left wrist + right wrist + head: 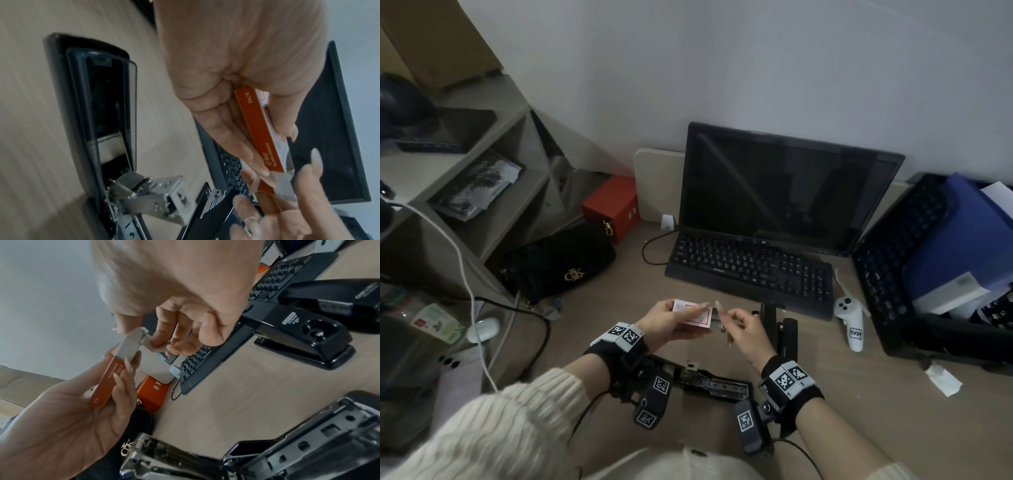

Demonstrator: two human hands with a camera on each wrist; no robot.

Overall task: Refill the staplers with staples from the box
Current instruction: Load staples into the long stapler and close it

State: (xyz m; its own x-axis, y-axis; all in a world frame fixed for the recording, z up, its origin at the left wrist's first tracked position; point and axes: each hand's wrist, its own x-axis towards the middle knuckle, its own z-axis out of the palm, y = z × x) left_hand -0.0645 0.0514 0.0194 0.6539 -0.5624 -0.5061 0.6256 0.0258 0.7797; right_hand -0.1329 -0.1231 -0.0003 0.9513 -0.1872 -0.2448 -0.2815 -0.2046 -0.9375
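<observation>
Both hands raised — L (667,320) gripping, R (743,329) pinching.

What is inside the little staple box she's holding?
The staple box, held in the left hand, has its end open. The right hand covers the opening, so no staples are visible inside.

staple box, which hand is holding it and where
The left hand grips the staple box by its long sides; the right hand pinches the grey flap at its open end.

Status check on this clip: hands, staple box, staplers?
Left hand grips staple box. Right hand pinches its open end flap. Opened stapler lies below on desk, unloaded. Nothing obstructing.
</observation>
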